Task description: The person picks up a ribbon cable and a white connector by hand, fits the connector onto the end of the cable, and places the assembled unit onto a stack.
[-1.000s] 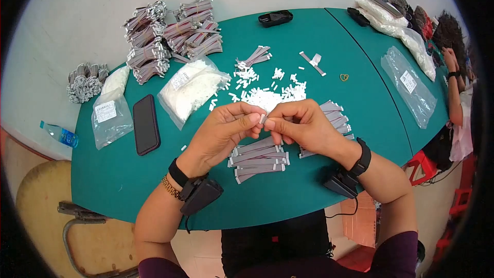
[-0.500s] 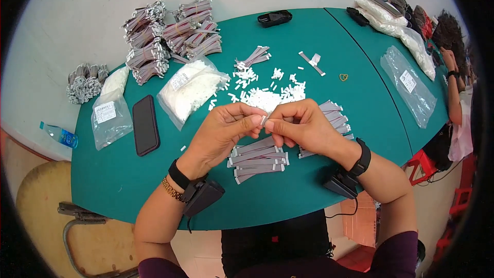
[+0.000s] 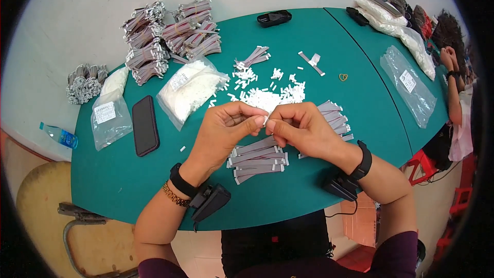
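My left hand (image 3: 221, 131) and my right hand (image 3: 301, 129) meet at their fingertips above the table. Thumbs and index fingers of both pinch a small white connector piece (image 3: 265, 120); whether a cable hangs from it is hidden by the fingers. Just beyond them lies a heap of white connector pieces (image 3: 262, 98). Below my hands sits a stack of short grey ribbon cables (image 3: 257, 161) with white ends. More grey ribbon cables (image 3: 337, 118) lie beyond my right wrist, partly covered by it.
A bag of white pieces (image 3: 193, 90), a dark phone (image 3: 146, 125) and a second clear bag (image 3: 110, 118) lie left. Bundled ribbon cables (image 3: 146, 46) are piled at the back left. Rubber bands (image 3: 343, 77) and a flat clear bag (image 3: 409, 87) are right. Another person's hand (image 3: 448, 57) rests far right.
Both hands stay pinched together and shift only slightly. My left wrist has turned a little. The person at the far right has moved their hands together.
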The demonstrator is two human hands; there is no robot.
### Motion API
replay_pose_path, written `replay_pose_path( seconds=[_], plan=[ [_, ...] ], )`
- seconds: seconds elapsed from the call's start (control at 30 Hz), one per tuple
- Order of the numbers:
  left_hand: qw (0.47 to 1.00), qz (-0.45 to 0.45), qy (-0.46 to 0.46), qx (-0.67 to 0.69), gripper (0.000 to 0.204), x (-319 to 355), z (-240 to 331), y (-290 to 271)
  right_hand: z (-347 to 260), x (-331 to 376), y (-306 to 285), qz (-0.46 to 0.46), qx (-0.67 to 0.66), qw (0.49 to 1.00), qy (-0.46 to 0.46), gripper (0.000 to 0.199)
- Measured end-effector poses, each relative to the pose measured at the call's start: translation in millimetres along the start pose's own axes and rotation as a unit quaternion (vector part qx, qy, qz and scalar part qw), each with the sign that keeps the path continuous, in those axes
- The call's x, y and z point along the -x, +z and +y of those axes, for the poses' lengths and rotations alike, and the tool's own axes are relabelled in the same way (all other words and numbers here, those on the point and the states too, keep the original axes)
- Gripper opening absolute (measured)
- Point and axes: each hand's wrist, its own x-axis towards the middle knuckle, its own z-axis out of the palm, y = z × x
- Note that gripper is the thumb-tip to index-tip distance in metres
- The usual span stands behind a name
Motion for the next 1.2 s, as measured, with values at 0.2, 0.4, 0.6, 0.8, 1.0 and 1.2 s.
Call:
replay_pose_path(
  seconds=[0.2, 0.4, 0.6, 0.8, 1.0, 1.2],
  plan=[
    [1.0, -0.011, -0.012, 0.007, 0.013, 0.2, -0.8, -0.6, -2.8, 1.4, -0.2, -0.001, 0.035, 0.999, -0.005, 0.02],
    [1.0, -0.006, -0.01, 0.018, 0.014, 1.7, -2.5, 0.5, 0.6, 2.2, 2.0, 0.007, 0.035, 0.999, -0.013, 0.02],
    [1.0, 0.001, 0.027, 0.004, 0.015, -0.6, -4.6, 4.7, -0.2, 0.6, 1.6, 0.014, 0.031, 0.999, -0.016, 0.02],
    [0.985, -0.023, 0.067, -0.158, 0.027, 1.4, 2.8, 1.5, 0.3, 1.0, -0.3, 0.013, 0.029, 0.999, -0.018, 0.02],
    [0.963, -0.061, 0.102, -0.241, 0.031, 0.1, -4.1, 0.8, -5.6, 1.8, 0.7, -0.016, 0.027, 0.999, 0.019, 0.02],
    [0.973, -0.091, 0.046, -0.206, 0.029, 2.3, -5.8, 0.3, -1.9, 2.1, 1.5, -0.023, 0.021, 0.999, 0.021, 0.021]
  ],
)
